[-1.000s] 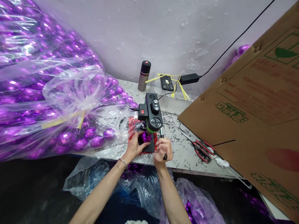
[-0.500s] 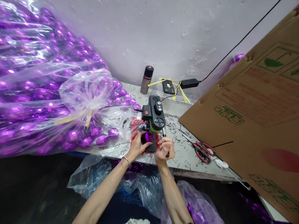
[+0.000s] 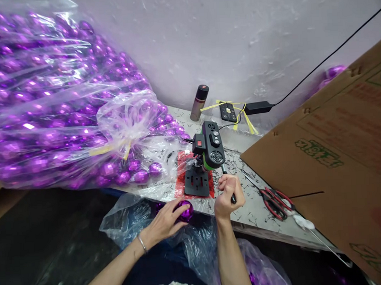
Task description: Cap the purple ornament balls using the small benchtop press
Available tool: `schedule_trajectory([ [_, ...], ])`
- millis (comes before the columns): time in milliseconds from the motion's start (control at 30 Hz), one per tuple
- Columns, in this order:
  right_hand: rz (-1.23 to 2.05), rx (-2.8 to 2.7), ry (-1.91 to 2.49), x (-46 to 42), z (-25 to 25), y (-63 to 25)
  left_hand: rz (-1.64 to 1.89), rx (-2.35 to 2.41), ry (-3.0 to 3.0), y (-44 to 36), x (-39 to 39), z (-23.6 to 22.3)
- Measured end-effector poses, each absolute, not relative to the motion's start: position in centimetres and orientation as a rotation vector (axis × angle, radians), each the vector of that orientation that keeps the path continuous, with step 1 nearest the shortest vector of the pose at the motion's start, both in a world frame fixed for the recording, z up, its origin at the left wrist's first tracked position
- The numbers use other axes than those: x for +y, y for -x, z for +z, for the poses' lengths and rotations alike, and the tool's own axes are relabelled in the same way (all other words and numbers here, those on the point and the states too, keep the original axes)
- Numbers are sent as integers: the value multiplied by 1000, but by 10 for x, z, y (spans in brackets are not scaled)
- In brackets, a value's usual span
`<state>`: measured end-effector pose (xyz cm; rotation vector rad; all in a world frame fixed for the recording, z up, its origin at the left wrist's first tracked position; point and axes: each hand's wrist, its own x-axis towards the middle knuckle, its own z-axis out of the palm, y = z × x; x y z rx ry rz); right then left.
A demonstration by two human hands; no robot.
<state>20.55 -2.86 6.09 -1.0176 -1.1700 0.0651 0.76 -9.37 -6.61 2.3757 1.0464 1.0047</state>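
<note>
My left hand (image 3: 169,218) has a shiny purple ball (image 3: 185,211) between thumb and fingers, just off the table's front edge and above an opened plastic bag (image 3: 130,220). My right hand (image 3: 229,195) is wrapped round the black-ended lever (image 3: 233,198) of a small bench drill press (image 3: 213,144). Under the black and green head, the slotted base plate (image 3: 196,189) is bare and rests on a red sheet (image 3: 180,187). The tool tip below the head is too small to make out.
A large clear bag of purple balls (image 3: 64,111) fills the left. Behind the press stand a spray can (image 3: 200,103) and a power adapter (image 3: 258,107). Red-handled scissors (image 3: 276,201) lie at right by a cardboard box (image 3: 338,160). Dark shavings litter the table (image 3: 245,212).
My left hand has drawn the purple ball from the press plate toward me, past the table edge. My right hand stays on the lever. The view has shifted slightly left.
</note>
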Motion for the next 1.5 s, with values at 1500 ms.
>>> schedule_trajectory([
  [1500,67,-1234,1039,-28,81,-208,1045,994,-941,-33,1,-7],
])
